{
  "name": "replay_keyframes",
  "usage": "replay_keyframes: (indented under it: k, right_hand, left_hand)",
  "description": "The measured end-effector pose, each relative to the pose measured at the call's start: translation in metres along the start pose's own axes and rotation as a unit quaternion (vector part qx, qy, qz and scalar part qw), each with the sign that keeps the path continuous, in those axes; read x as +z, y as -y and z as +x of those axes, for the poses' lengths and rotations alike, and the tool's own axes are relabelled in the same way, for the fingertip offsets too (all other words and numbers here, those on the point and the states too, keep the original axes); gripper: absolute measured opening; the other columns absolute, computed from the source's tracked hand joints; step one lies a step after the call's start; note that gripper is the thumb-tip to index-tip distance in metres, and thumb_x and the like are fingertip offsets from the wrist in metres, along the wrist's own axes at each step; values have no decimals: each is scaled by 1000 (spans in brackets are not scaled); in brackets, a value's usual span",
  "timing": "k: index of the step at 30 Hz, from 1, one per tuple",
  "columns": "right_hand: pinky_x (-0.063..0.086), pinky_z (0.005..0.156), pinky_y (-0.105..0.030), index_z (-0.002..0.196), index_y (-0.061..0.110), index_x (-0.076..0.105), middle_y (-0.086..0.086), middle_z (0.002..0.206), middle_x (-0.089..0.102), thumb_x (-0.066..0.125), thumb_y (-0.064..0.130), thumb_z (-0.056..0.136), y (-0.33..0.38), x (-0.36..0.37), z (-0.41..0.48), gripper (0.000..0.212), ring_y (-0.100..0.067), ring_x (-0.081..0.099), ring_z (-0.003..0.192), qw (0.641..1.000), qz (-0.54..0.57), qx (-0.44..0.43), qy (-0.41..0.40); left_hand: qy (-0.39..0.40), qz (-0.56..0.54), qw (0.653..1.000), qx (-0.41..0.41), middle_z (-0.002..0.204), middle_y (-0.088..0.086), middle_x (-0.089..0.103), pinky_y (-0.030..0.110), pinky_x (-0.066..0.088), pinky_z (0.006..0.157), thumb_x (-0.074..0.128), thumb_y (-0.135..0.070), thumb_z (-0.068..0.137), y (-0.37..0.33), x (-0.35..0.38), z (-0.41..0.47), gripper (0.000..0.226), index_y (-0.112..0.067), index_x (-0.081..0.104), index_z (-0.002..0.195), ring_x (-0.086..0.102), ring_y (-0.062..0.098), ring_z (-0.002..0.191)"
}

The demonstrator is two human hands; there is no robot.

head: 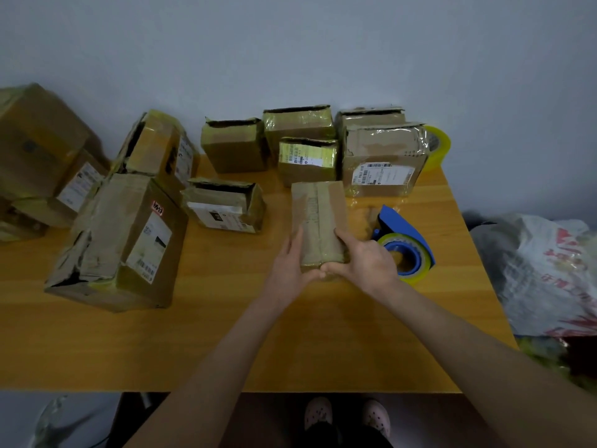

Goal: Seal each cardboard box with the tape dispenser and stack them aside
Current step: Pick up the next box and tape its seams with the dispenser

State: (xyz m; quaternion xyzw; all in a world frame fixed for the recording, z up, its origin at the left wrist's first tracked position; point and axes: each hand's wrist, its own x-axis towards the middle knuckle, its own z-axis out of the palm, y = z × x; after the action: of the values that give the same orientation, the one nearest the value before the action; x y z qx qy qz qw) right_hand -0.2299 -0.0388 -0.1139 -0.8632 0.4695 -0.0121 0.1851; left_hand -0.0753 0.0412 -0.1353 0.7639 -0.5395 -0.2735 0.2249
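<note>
Head view, narrow worn cardboard box [319, 218]

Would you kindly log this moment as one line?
left hand: holds small box | right hand: holds small box | tape dispenser: on table
</note>
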Motion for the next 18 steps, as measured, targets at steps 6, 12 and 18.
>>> replay_keyframes:
  k: [6,12,18]
  right_hand:
    - [52,79,-35,152,21,25,-10,112,68,51,66,82,-9,12,0,87,-24,66,92,998,-32,-46,-20]
    - [50,93,-38,155,27,9,-10,134,58,59,40,92,-22,12,-1,81,-26,62,107,996,-18,-77,42]
    - [49,85,-26,153,32,13,-8,123,63,65,36,89,-32,6,5,82,-16,60,93,990,95,-60,84]
  left_hand:
    - [-24,39,999,18,148,13,37,46,42,104,68,-34,83,9,6,2,93,-25,7,152,45,28,128]
    - [-14,5,998,54,151,13,35,42,38,108,71,-21,82,19,1,2,94,-29,4,147,44,28,130]
    - [-6,-48,998,44,151,7,35,32,41,105,71,-25,84,25,-3,3,87,-33,12,147,41,20,132]
